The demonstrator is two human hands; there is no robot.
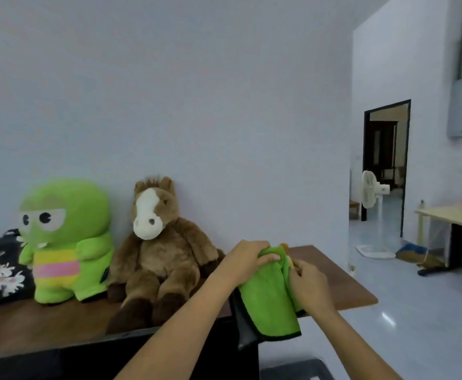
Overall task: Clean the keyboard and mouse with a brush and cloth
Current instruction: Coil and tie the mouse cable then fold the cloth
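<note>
Cloth [268, 297] first, since that is what we have in hand: a green microfibre square with a dark edge and a grey underside, held up in front of us above the right end of the brown table [334, 270], its lower part hanging past the table edge. Our left hand [247, 260] grips the upper fold, fingers curled over the top and the thumb lying across the green face; our right hand [310, 285] pinches the right-hand fold, fingers closed into the fabric. Something small and orange-yellow peeks out between the two hands at the top of the cloth, and we cannot tell what it is, whether it is the brush or something else. Neither keyboard nor mouse shows in this view; only a dark shape sits at the bottom edge below us, too cut off to name. We judge the step to be readying the cloth, folding or bunching it into a pad before wiping. To do that well, we should fold it so a clean green face sits outward and the dark hem is tucked away, keep the pad flat enough to run along rows of keys, and gather the hanging tail so it does not drag. We should also work clear of the brown plush horse [158, 242] and the green plush toy [65, 242] sitting against the wall to our left.
</note>
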